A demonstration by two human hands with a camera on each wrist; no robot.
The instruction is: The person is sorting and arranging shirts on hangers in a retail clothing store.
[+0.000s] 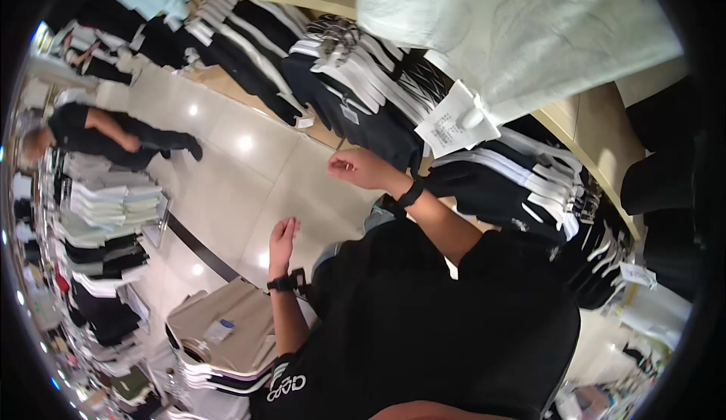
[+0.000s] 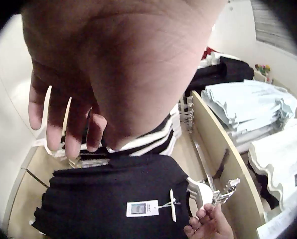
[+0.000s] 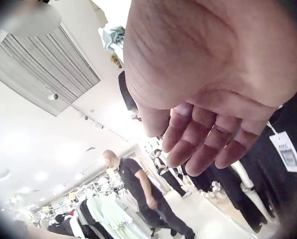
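My left hand [image 1: 281,246] is held out over the floor, bent at the wrist, with its fingers relaxed. In the left wrist view its palm [image 2: 123,64] fills the top, holding nothing. My right hand [image 1: 363,169] hangs before the clothes rail, its fingers loosely curled. The right wrist view shows its palm [image 3: 213,64] and bare fingers. Beside it hang dark navy T-shirts [image 1: 363,129] on white hangers, with a paper tag [image 2: 142,208] on the front one. In the left wrist view, the right hand [image 2: 211,226] overlaps the hanger ends.
A white printed shirt [image 1: 544,34] with a large price tag [image 1: 457,121] lies above the rail. Beige shirts [image 1: 227,322] hang at the lower left. A person in dark clothes [image 1: 113,136] stands across the tiled floor [image 1: 242,170], near racks of hanging shirts [image 1: 113,204].
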